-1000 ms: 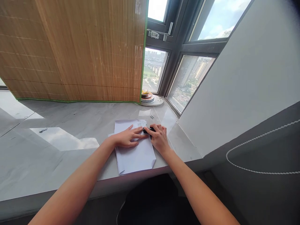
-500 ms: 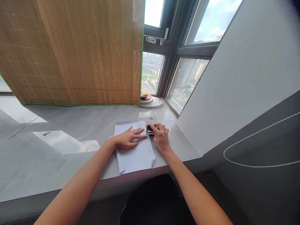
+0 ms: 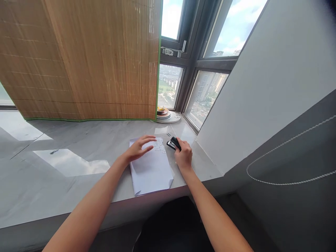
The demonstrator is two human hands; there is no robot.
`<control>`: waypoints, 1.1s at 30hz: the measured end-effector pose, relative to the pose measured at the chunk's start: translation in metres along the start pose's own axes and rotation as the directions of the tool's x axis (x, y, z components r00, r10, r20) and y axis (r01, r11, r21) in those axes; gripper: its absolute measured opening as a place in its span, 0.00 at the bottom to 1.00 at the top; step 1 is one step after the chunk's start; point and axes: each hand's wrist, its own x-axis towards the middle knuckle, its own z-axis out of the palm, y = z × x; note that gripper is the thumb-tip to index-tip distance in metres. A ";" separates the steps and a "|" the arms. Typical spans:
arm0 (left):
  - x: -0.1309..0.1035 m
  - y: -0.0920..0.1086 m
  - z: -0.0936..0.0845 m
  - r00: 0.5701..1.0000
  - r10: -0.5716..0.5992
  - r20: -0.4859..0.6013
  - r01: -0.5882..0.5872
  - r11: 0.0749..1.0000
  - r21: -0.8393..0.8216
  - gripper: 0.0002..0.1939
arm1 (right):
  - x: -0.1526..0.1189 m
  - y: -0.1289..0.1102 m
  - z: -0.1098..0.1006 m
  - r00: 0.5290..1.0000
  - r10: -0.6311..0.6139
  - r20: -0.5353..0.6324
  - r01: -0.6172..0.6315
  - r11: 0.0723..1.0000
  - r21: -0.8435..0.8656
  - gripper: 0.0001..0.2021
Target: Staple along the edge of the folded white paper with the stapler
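Note:
A black stapler is gripped in my right hand, just off the right edge of the paper. White sheets of paper lie on the sill, with a cluster of staples covering their upper right corner. My left hand hovers over the upper left part of the sheets, fingers apart and holding nothing. The lower corners of the paper are curled or folded. Two small strips of staples rest on the sill beyond the stapler.
The pale marble sill ends at a front edge close to me. Stacked plates stand in the window corner. A bamboo blind hangs behind, and a white wall slopes along the right. A beaded cord dangles there.
My left hand has lifted from the paper and drawn back to the left. The stapler, in my right hand, has come off the paper's edge and moved slightly right, uncovering the staples.

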 end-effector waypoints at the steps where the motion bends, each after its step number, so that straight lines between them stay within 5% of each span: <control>1: 0.000 -0.005 -0.004 0.977 -0.060 -0.207 0.048 0.997 -0.062 0.19 | 0.002 -0.010 -0.003 1.000 0.006 0.000 -0.006 1.000 0.007 0.26; 4: -0.003 -0.028 -0.014 0.731 -0.291 -0.617 0.119 0.945 -0.304 0.25 | 0.002 -0.056 -0.004 0.995 -0.022 0.099 0.013 0.996 0.088 0.25; 6: -0.007 -0.042 -0.019 0.620 -0.444 -0.647 0.092 0.860 -0.502 0.25 | -0.006 -0.091 0.006 0.975 -0.063 0.211 0.027 0.986 0.167 0.24; 9: -0.013 -0.054 -0.028 0.545 -0.619 -0.565 -0.039 0.655 -0.755 0.24 | -0.025 -0.130 0.030 0.952 -0.065 0.298 -0.002 0.976 0.219 0.22; 12: -0.017 -0.056 -0.035 0.520 -0.682 -0.514 -0.210 0.481 -0.851 0.25 | -0.043 -0.134 0.044 0.953 -0.052 0.298 -0.010 0.980 0.201 0.24; 16: -0.015 -0.055 -0.039 0.500 -0.716 -0.488 -0.314 0.375 -0.872 0.20 | -0.050 -0.099 0.025 0.953 -0.052 0.297 -0.013 0.977 0.211 0.24; 26: -0.008 -0.059 -0.033 0.549 -0.697 -0.461 -0.251 0.389 -0.887 0.21 | -0.019 0.003 -0.031 0.956 0.064 0.287 -0.121 0.975 0.186 0.21; 30: -0.010 -0.054 -0.034 0.555 -0.697 -0.454 -0.280 0.357 -0.891 0.23 | 0.024 0.035 -0.024 0.996 -0.015 0.086 0.005 0.993 0.116 0.17; 32: -0.011 -0.052 -0.035 0.568 -0.690 -0.448 -0.298 0.334 -0.894 0.24 | 0.045 0.047 -0.005 0.954 -0.158 0.254 0.152 0.987 0.044 0.18; 33: -0.012 -0.052 -0.035 0.573 -0.689 -0.444 -0.310 0.320 -0.895 0.25 | 0.054 0.051 0.007 0.896 -0.218 0.388 0.222 0.974 0.035 0.20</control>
